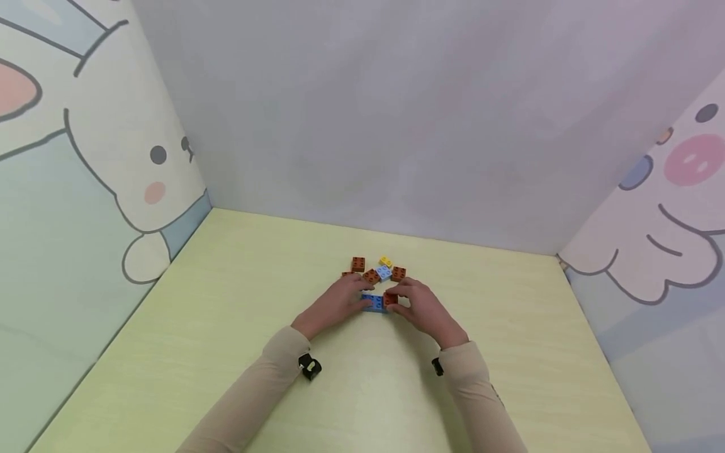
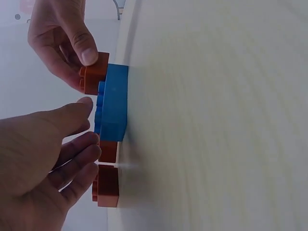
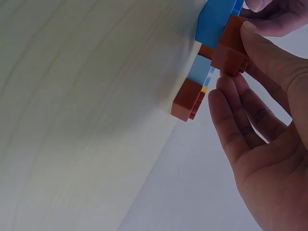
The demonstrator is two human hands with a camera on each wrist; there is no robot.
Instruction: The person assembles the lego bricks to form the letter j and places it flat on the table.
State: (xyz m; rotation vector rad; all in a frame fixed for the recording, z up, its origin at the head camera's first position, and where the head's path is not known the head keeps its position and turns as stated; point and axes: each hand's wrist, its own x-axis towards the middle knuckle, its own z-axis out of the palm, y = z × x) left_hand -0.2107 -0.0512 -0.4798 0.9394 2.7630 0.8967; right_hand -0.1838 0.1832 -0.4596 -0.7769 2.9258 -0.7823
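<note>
A long blue toy building brick (image 1: pixel 375 303) lies on the table, studs up, between the two hands. At its right end, over the studded top, is a reddish-brown brick (image 3: pixel 231 45), which my right hand (image 1: pixel 426 309) pinches between thumb and fingers. The other fingers of that hand stay extended beside it in the right wrist view. My left hand (image 1: pixel 340 302) is at the blue brick's left end, thumb and fingers loosely bent close to the studs and holding nothing. In the left wrist view, another reddish-brown brick (image 2: pixel 108 186) stands just past the left fingertips.
Behind the blue brick lie loose small bricks: reddish-brown ones (image 1: pixel 359 263), a light blue one (image 1: pixel 383 272) and a yellow one (image 1: pixel 386 261). The pale yellow table (image 1: pixel 510 327) meets a grey back wall (image 1: pixel 362 126) and side walls printed with cartoon animals.
</note>
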